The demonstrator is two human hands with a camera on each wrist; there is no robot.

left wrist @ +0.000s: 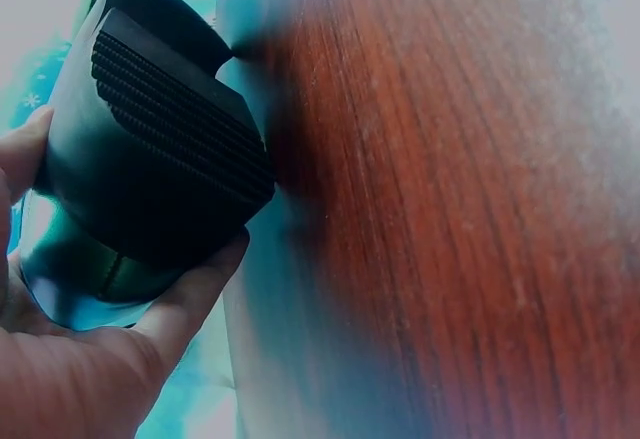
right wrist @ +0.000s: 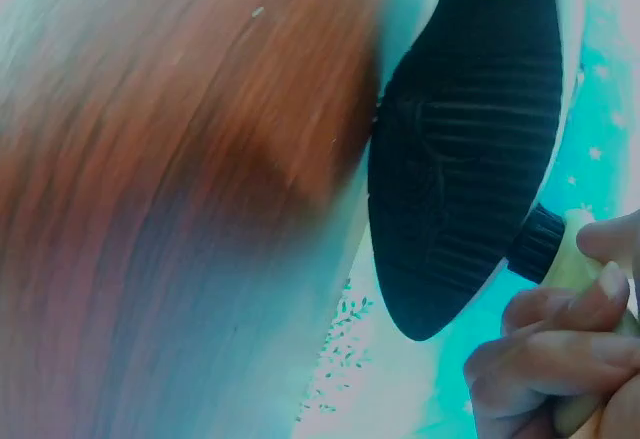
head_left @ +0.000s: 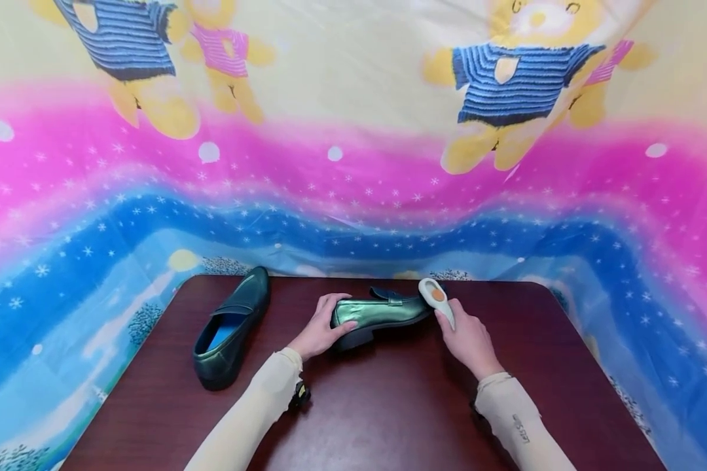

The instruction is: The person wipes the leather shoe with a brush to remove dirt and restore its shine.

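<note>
A dark green loafer [head_left: 383,313] is raised a little and tilted on its side above the table. My left hand [head_left: 323,327] grips it round the heel, with the ridged heel block [left wrist: 180,109] facing the camera in the left wrist view. My right hand [head_left: 470,337] holds a small white brush [head_left: 438,302] by its handle. Its black bristles [right wrist: 537,244] touch the shoe's toe edge, beside the dark sole [right wrist: 465,159] in the right wrist view. The matching loafer [head_left: 231,333], with a blue insole, stands upright on the left, apart from both hands.
The dark red-brown wooden table [head_left: 359,418] has rounded far corners. A cloth [head_left: 342,190] printed with bears and snowflakes hangs right behind its far edge and along its sides.
</note>
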